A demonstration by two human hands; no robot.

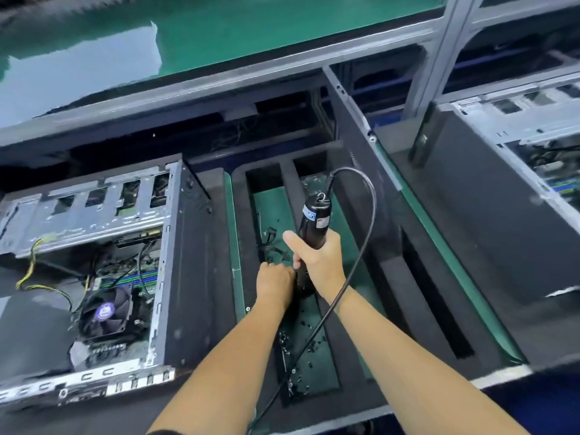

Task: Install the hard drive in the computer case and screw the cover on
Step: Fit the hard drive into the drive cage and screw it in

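Note:
My right hand is shut on a black electric screwdriver, held upright over a black tray on the green mat. Its cable loops up and down past my right forearm. My left hand sits low beside the screwdriver's tip, fingers curled down among small black screws; whether it holds one is hidden. The open computer case lies at left, showing a fan, motherboard and yellow wires. I see no hard drive.
A black case side panel stands upright behind the tray. Another open computer case sits at the right. A metal frame rail runs across the back, with a green conveyor surface beyond it.

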